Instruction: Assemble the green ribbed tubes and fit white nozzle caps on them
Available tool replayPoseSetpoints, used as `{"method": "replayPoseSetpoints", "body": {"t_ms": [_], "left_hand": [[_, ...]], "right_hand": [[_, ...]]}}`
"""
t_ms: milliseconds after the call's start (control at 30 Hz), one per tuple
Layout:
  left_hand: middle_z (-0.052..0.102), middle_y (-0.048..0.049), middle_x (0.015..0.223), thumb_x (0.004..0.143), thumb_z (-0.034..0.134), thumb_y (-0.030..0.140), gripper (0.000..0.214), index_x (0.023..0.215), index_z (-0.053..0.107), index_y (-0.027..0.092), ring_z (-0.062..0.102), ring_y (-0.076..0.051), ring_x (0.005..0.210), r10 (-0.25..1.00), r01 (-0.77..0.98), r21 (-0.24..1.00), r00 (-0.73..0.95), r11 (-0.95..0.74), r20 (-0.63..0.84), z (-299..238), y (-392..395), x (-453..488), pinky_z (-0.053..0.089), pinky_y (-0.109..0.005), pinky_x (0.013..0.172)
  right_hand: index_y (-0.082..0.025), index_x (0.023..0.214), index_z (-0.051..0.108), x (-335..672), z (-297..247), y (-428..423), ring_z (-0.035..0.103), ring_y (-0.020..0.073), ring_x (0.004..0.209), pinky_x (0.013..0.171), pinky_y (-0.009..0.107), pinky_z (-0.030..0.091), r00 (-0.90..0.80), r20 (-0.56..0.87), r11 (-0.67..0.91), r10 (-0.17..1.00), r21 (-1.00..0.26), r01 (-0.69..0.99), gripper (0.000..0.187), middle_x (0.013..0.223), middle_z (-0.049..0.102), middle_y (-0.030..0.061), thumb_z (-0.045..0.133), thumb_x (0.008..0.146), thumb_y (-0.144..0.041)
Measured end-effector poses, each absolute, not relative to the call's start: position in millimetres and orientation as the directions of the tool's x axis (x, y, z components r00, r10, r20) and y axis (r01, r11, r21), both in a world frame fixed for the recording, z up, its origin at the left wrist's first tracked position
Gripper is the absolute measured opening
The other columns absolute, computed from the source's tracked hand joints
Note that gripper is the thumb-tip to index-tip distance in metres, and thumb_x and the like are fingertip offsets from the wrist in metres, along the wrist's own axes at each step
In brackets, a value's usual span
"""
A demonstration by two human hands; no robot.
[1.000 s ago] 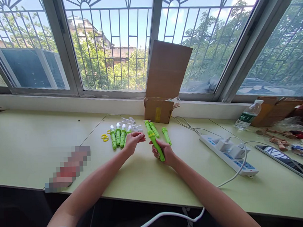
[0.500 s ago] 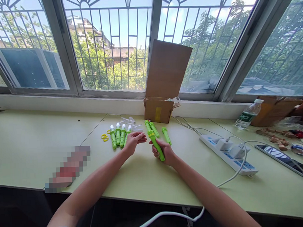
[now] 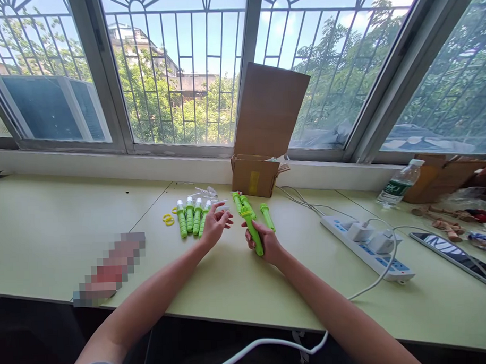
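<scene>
Green handle (image 3: 253, 232) sits in the right hand (image 3: 268, 244), just above the table (image 3: 215, 300), and its collared top shows no clear cap, so this piece looks unfinished. With the handle as the clock's centre and twelve straight away from the person, its top tilts toward eleven. The right hand comes in from five o'clock, fingers wrapped around the lower body, thumb side up, the collar left free. Between nine and ten, near but apart from the handle, the left hand (image 3: 216, 225) hovers with fingers loosely parted, index reaching toward one; nothing shows in its grasp, though something tiny could be hidden. Past the handle, a single bare handle (image 3: 267, 217) lies at one o'clock and a bare pair (image 3: 236, 200) toward eleven, also without visible caps. Between nine and ten, just beyond the left hand, four capped handles (image 3: 197, 218) lie side by side and appear done; by that count about half the set seems complete. Yellow rings (image 3: 169, 220) lie past them at nine, and loose clear pieces (image 3: 212, 193) at ten to eleven look unused. Farthest, at twelve, stands an open cardboard box (image 3: 249, 180).
</scene>
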State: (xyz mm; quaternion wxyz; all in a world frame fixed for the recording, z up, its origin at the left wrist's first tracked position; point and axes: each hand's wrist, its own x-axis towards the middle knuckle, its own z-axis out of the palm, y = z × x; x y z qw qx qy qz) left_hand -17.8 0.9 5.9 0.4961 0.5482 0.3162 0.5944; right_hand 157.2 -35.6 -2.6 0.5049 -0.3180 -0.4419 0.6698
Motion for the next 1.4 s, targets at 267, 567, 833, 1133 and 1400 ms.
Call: {"method": "replayPoseSetpoints", "body": {"t_ms": [267,567,833,1133,1400], "left_hand": [[0.060,-0.0126,0.118,0.087,0.048,0.050,0.058,0.135,0.034,0.023,0.061,-0.021,0.101,0.891,-0.143,0.886,0.054,-0.440,0.451,6.9,0.1,-19.7,0.054,-0.032,0.074],[0.067,-0.0045,0.074,0.079,0.061,0.043,0.027,0.084,0.064,0.016,0.064,-0.015,0.066,0.833,0.082,0.829,0.071,-0.553,0.549,-2.0,4.9,-18.2,0.052,-0.028,0.061],[0.065,-0.0019,0.065,0.077,0.062,0.045,0.029,0.073,0.061,0.016,0.060,-0.013,0.059,0.803,0.214,0.777,0.077,-0.592,0.590,-4.0,7.1,-18.8,0.049,-0.025,0.054],[0.065,-0.0049,0.095,0.087,0.051,0.034,0.019,0.096,0.058,0.020,0.062,-0.016,0.085,0.704,0.553,0.517,0.195,-0.654,0.683,-5.2,11.9,-29.7,0.052,-0.030,0.073],[0.059,-0.0070,0.109,0.086,0.050,0.028,0.022,0.106,0.053,0.021,0.058,-0.021,0.099,0.699,0.748,0.330,0.241,-0.576,0.674,-9.5,25.0,-38.3,0.049,-0.036,0.083]], "right_hand": [[-0.017,0.097,0.057,156.1,-1.8,-36.9,0.044,0.0095,0.039,0.039,0.022,0.031,-0.241,0.039,-0.060,0.970,-0.918,-0.393,0.032,0.057,0.055,-0.0011,0.051,0.082,-0.045],[-0.018,0.102,0.056,155.3,-1.4,-36.4,0.043,0.0095,0.039,0.038,0.022,0.032,-0.229,0.039,-0.051,0.973,-0.926,-0.373,0.034,0.059,0.056,-0.0015,0.052,0.082,-0.045],[-0.018,0.104,0.057,155.2,-2.4,-36.2,0.043,0.0093,0.040,0.038,0.022,0.033,-0.224,0.053,-0.030,0.973,-0.936,-0.350,0.034,0.061,0.057,-0.0013,0.054,0.081,-0.043],[-0.018,0.104,0.058,155.0,-3.0,-36.5,0.045,0.0090,0.041,0.038,0.021,0.033,-0.222,0.044,-0.037,0.974,-0.936,-0.351,0.035,0.061,0.057,-0.0012,0.055,0.081,-0.044],[-0.018,0.105,0.057,155.0,-1.1,-37.4,0.044,0.0087,0.041,0.038,0.021,0.032,-0.232,0.040,-0.047,0.972,-0.932,-0.359,0.036,0.060,0.056,-0.0014,0.057,0.080,-0.044]]}}
